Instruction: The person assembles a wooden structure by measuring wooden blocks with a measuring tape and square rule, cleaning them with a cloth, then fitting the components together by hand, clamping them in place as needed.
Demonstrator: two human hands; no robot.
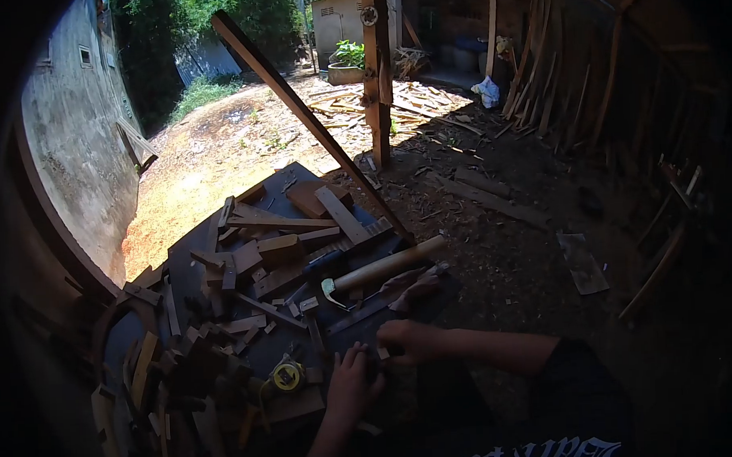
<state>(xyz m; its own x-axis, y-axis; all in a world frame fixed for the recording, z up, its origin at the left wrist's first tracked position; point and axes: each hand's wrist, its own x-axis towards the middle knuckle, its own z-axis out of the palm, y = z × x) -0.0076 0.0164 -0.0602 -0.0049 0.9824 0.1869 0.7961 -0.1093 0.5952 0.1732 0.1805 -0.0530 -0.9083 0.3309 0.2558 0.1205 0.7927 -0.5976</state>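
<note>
My left hand [353,386] rests at the near edge of the dark work table [249,357], fingers stretched forward. Just right of it, my right hand [408,341] is closed, with a small pale edge showing under its fingers; what it grips is too dark to name. A claw hammer [387,262] lies beyond both hands, its head to the left and its wooden handle to the right. Between hammer and hands is a long flat strip [357,315]. A yellow tape measure [287,377] sits left of my left hand, near a small wooden block [308,305].
Wood offcuts [282,249] crowd the table's middle and left side. A slanting beam [297,110] rises from its far edge, near an upright post [376,83]. Boards [534,77] lean along the right, and scrap wood [426,97] litters the ground. A wall [81,142] stands left.
</note>
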